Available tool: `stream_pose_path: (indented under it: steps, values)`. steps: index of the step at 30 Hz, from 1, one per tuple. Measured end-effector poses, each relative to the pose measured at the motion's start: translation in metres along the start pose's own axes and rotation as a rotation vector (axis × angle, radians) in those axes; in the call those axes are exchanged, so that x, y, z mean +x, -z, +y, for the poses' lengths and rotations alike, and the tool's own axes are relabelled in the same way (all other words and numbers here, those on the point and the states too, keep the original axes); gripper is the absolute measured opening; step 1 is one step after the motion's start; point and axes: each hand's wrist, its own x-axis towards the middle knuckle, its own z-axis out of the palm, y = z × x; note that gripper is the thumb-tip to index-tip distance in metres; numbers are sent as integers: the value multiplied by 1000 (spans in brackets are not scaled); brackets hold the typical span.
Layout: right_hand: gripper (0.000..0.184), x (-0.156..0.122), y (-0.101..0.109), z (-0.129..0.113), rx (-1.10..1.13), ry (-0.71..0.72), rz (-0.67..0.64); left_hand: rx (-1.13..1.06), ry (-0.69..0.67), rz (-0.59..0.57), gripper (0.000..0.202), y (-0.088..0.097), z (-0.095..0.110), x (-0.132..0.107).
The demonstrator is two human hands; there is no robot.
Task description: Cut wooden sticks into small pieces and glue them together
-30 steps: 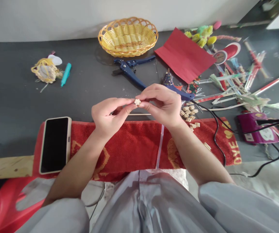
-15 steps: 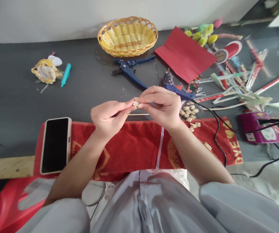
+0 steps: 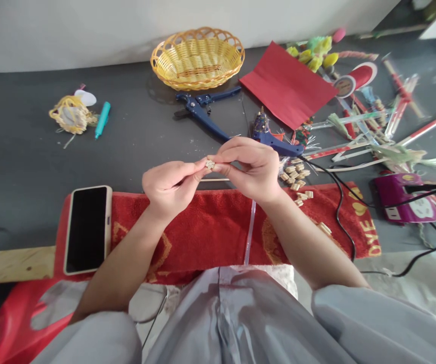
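Observation:
Between the fingertips of both hands is a small cream-coloured cluster of short stick pieces, its end facing me. My left hand pinches it from the left and my right hand from the right. Behind the hands a thin pale stick lies on the table. A heap of similar short cream bundles sits beside my right wrist, a few of them on the red towel. Just beyond my right hand lies a blue hot glue gun, partly hidden by it.
A blue cutter lies ahead, near a yellow wicker basket. Red paper, a ribbon spool and scattered straws fill the right. A phone rests on the left; a black cable crosses the towel near a purple box.
Both hands still pinch the small cluster and have shifted very slightly left. Its end appears turned a little more toward me. The view has also moved slightly.

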Motion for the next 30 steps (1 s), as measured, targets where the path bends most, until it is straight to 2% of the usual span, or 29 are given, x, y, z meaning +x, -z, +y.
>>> stream_pose_path:
  steps: [5,9,14,17,24,30]
  values:
    - [20,0,1,0,10,-42,-23,-61,85,7,18,-1,2,2]
    - [17,2,5,-2,-29,-55,-43,-196,238,-23,21,-4,5,4]
    - [20,2,8,-1,-132,-57,-77,-243,391,-42,27,-7,7,6]
    - [20,1,8,0,-165,-46,-76,-324,459,-90,30,-8,6,6]
    - [18,1,8,2,-205,4,-44,-643,707,-290,33,-11,-1,6]
    - [23,0,6,2,-171,25,-61,-831,864,-320,30,-10,4,11]
